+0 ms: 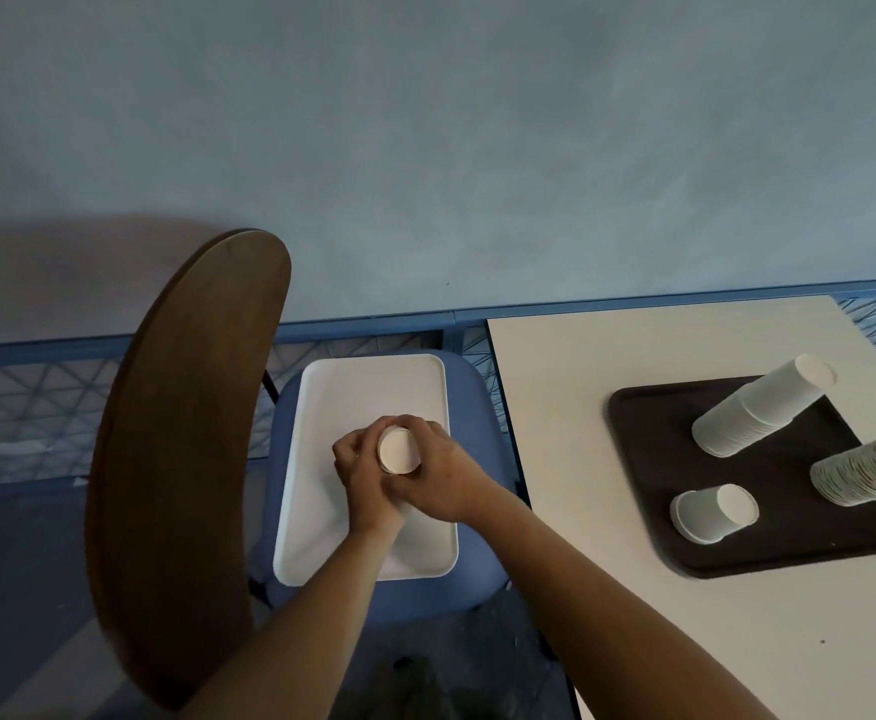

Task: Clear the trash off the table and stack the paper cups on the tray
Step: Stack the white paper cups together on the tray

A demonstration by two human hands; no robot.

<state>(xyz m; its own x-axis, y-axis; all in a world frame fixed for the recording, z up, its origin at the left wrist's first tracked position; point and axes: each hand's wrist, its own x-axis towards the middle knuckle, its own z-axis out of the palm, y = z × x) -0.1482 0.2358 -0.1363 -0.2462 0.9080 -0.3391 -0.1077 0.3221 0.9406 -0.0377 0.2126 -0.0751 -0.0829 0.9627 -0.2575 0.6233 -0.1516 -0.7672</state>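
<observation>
Paper cups (pixel 398 450), nested and upside down, base disc facing up, gripped between both hands above the white tray (pixel 321 407). Left hand (pixel 360 472) wrapped around the near-left wall, fingers curled shut on it; right hand (pixel 438 475) closed around the right side, thumb and fingers meeting the left hand's below the base. How many cups in the bundle: cannot tell, walls hidden by the fingers.

White tray lying on the blue seat of a chair (pixel 477 407), brown curved backrest (pixel 181 459) to the tray's left. Right of the tray, well apart, a pale tabletop (pixel 685 641) carrying a dark tray (pixel 789 537). On that dark tray: a tall white stack (pixel 758 407) at the back, a single white cup (pixel 711 513) at the near left, and a printed stack (pixel 867 472) at its right edge, partly out of frame. All three look tilted, perhaps only by the wide lens.

Likely handling: very light, thin-walled, easily crushed or ovalled by a hard squeeze; smooth paper, apt to slip apart if taken by the top cup alone. Best held low around the wall near the rolled rims, where stiffest, with gentle even pressure from both sides.
</observation>
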